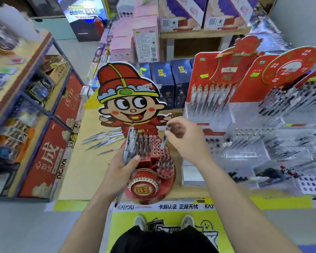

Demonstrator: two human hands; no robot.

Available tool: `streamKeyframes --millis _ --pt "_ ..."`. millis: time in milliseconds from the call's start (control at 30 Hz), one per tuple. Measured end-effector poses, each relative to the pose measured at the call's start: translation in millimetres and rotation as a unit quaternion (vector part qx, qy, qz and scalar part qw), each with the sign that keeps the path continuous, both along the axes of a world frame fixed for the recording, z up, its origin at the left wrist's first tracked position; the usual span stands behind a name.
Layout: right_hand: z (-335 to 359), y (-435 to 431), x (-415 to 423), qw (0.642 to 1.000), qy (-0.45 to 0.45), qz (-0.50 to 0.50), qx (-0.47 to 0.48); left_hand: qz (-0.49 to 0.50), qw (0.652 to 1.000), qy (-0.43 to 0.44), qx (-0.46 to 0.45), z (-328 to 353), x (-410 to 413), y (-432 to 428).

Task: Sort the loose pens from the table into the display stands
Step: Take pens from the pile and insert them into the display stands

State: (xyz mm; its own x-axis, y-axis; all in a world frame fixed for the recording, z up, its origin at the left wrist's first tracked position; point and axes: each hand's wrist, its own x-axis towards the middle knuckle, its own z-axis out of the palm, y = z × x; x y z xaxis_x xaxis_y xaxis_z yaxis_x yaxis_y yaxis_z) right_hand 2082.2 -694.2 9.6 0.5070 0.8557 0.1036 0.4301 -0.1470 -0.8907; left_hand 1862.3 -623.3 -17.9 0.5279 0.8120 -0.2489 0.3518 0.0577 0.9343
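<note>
The left hand (123, 169) gripped a bundle of pens (129, 143); the right hand (187, 138) pinched 1 pen (165, 138) above the red display stand (144, 162).

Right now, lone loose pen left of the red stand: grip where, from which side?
Probably mid-barrel on the lone pen, coming from above, pinching across it: it lies flat on the table, apart from the fanned pile, so both sides are free.

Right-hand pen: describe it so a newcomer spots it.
Find the big cartoon cutout in a red hat, mid-table. Just below it, the right hand pinches one pen near-upright over the red stand. It is single; the left hand holds a bundle.
</note>
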Motion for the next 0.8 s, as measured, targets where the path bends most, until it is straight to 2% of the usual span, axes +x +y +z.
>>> streamKeyframes --millis 233,467,600,800 --pt "-36.7 11.0 -30.1 0.996 -0.020 -0.017 -0.082 -0.037 0.998 -0.024 -0.033 -9.2 -30.4 19.9" --pt "-52.9 11.2 -35.9 0.993 -0.025 -0.038 -0.111 -0.064 0.996 -0.012 -0.053 -18.3 -33.7 21.0" --pt "-43.9 6.2 -29.1 0.995 0.002 -0.072 -0.073 -0.058 0.995 -0.002 -0.076 -25.7 -34.6 21.7" --pt "-2.0 -40.6 -28.0 0.994 0.025 -0.098 0.037 -0.071 0.994 0.008 -0.084 -29.4 -36.7 4.8"
